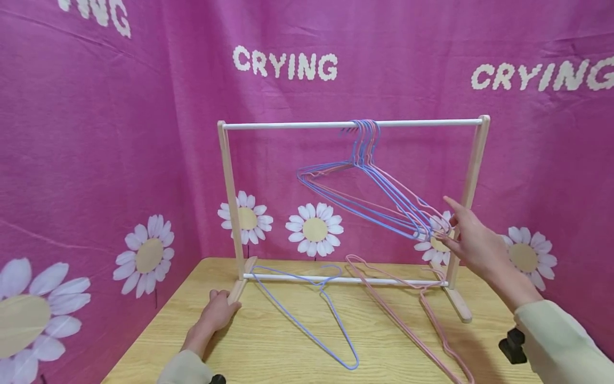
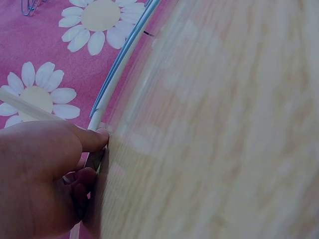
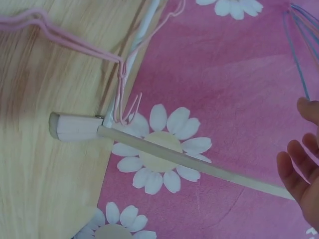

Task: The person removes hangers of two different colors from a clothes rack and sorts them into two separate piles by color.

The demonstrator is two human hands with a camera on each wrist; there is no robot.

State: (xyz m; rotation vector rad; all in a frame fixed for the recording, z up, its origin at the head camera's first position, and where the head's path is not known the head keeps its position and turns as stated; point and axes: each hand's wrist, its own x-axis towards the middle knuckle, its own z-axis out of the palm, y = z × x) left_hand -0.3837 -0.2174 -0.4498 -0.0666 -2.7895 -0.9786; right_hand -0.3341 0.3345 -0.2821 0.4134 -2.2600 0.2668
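A wooden clothes rack (image 1: 230,197) with white rails stands on the table. My left hand (image 1: 218,312) grips its left foot (image 1: 237,290); in the left wrist view the thumb (image 2: 97,139) presses on top with fingers curled beneath. Several blue and pink wire hangers (image 1: 366,141) hang bunched from the top rail, right of its middle. At their lower right corners is my right hand (image 1: 475,242), thumb and fingers spread apart. In the right wrist view its thumb (image 3: 306,109) meets the end of a blue wire, with the other fingers loosely bent.
A blue hanger (image 1: 322,284) lies on the wood-grain table (image 1: 268,346), its hook end over the lower rail. Pink hangers (image 1: 385,305) lie likewise to its right. A magenta cloth (image 1: 408,48) with daisies and lettering hangs behind and at the sides.
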